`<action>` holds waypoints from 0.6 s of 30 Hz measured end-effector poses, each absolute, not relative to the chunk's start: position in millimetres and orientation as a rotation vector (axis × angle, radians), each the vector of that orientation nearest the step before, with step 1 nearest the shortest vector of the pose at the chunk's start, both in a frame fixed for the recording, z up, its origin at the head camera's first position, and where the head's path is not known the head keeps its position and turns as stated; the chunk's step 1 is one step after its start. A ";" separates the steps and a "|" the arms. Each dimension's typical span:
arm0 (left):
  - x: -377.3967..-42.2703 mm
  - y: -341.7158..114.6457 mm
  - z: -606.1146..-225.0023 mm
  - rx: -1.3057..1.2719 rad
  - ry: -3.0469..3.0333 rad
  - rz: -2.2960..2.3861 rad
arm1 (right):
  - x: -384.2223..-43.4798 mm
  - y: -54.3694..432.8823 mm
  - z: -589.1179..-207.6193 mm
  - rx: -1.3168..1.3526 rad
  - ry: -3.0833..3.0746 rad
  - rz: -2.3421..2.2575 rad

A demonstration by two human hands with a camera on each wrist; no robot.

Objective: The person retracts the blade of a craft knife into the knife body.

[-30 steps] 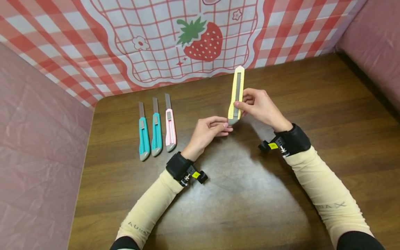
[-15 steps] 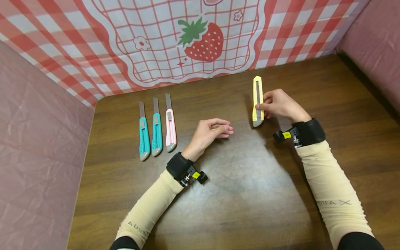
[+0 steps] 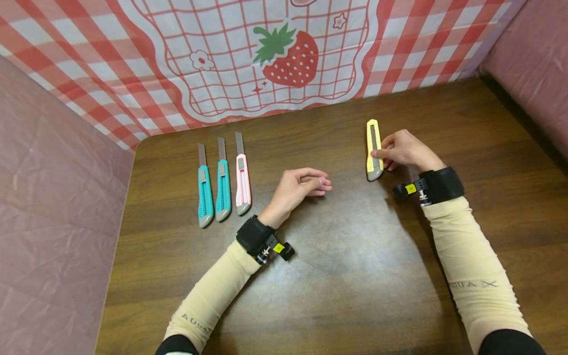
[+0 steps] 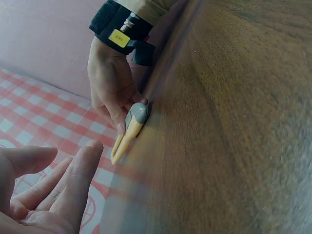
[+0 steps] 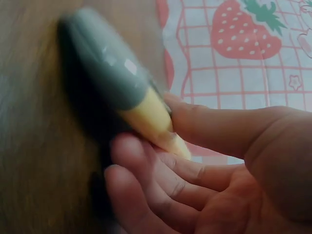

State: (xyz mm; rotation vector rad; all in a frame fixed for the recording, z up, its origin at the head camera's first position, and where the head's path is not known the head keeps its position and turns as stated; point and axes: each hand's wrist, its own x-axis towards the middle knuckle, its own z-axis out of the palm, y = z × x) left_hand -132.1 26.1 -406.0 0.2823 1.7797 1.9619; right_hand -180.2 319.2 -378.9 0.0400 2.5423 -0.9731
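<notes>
In the head view my right hand (image 3: pixel 406 149) pinches a yellow utility knife (image 3: pixel 372 140) between thumb and fingers, right of the middle and close over the table. The knife's grey end cap points toward me, and no blade sticks out at its far tip. In the right wrist view the grey cap (image 5: pixel 109 61) is close to the camera, with a dark shadow beside it. My left hand (image 3: pixel 298 190) holds nothing; its fingers are relaxed over the table, left of the yellow knife and apart from it.
Two teal utility knives (image 3: pixel 205 197) (image 3: pixel 223 191) and a pink one (image 3: pixel 242 185) lie side by side on the left of the wooden table (image 3: pixel 337 276), blades extended away from me. A red-and-white strawberry cloth (image 3: pixel 230 74) hangs along the back edge.
My right hand has carried the yellow knife to the right, away from my left hand's fingertips, and lowered it toward the table. The left hand has stayed in place.
</notes>
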 end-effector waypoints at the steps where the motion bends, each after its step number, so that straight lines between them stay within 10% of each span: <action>1: -132.1 26.2 -406.1 0.282 1.780 1.962 | -180.3 319.9 -379.7 0.042 2.541 -0.962; 18: -132.9 25.1 -407.4 0.288 1.782 1.962 | -180.1 320.2 -380.4 0.125 2.561 -0.941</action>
